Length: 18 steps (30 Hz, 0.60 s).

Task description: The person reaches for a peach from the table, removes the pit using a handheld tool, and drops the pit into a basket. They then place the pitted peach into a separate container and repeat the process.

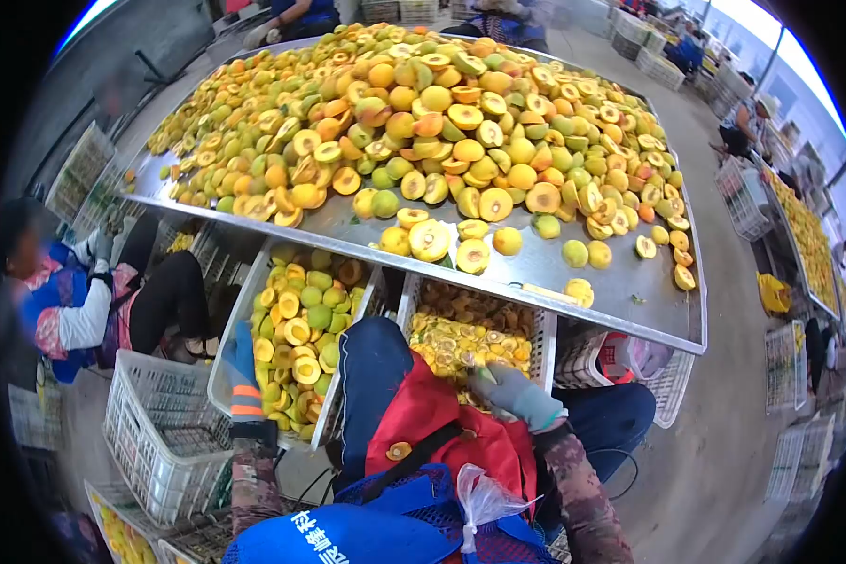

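Observation:
A metal table (395, 246) bears a large heap of whole and halved yellow-green fruit (461, 117) that look like apricots or peaches. My left hand (242, 371), in a blue glove with orange bands, lies with fingers stretched along the inner left side of a crate of halved fruit (301, 329). My right hand (519, 395), in a grey glove, hovers over a second crate (543, 338) holding wet yellow pieces and brown bits (461, 324). Its fingers are pinched together near the stained fingertips; what they hold is too small to make out.
A slim tool with a pale yellow handle (547, 294) lies at the table's front edge. An empty white crate (164, 432) stands at left, near a seated person (75, 310). More crates (785, 367) and another fruit-laden table (799, 230) are at right. A red bag (442, 404) covers my lap.

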Each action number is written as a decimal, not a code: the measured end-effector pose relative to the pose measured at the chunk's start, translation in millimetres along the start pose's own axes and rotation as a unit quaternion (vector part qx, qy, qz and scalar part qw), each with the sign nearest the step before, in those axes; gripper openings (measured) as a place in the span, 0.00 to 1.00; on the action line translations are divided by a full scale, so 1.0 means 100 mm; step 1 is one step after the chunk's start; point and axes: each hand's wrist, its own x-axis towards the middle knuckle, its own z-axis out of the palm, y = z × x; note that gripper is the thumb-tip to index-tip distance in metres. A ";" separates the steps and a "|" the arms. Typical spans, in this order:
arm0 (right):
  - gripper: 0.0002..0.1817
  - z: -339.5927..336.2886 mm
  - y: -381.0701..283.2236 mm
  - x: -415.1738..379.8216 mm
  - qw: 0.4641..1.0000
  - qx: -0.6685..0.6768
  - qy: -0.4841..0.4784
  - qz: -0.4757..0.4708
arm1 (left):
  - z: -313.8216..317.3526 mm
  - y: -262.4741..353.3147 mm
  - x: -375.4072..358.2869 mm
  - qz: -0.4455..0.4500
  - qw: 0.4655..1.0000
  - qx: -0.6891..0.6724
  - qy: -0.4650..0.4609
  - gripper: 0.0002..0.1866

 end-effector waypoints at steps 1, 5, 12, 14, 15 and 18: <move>0.26 0.08 0.26 0.03 1.000 0.007 0.004 0.000 | 0.05 -0.07 0.00 0.004 1.000 0.003 -0.007 0.17; 0.26 0.32 0.57 0.15 0.988 0.011 0.145 0.043 | 0.97 0.35 0.10 0.255 0.946 0.193 -0.054 0.16; 0.21 0.22 0.19 -0.16 0.972 0.059 0.225 0.015 | 3.10 1.54 0.07 0.264 0.739 0.558 -0.272 0.36; 0.22 0.22 0.19 -0.27 0.967 0.044 0.252 0.001 | 3.33 1.40 0.08 0.267 0.750 0.511 -0.323 0.42; 0.22 0.25 0.20 -0.33 0.963 0.027 0.268 -0.014 | 3.43 1.18 0.07 0.288 0.770 0.464 -0.331 0.45; 0.18 0.11 -0.11 -0.59 0.953 0.108 0.275 -0.060 | 3.44 1.40 -0.24 0.232 0.813 0.400 -0.354 0.50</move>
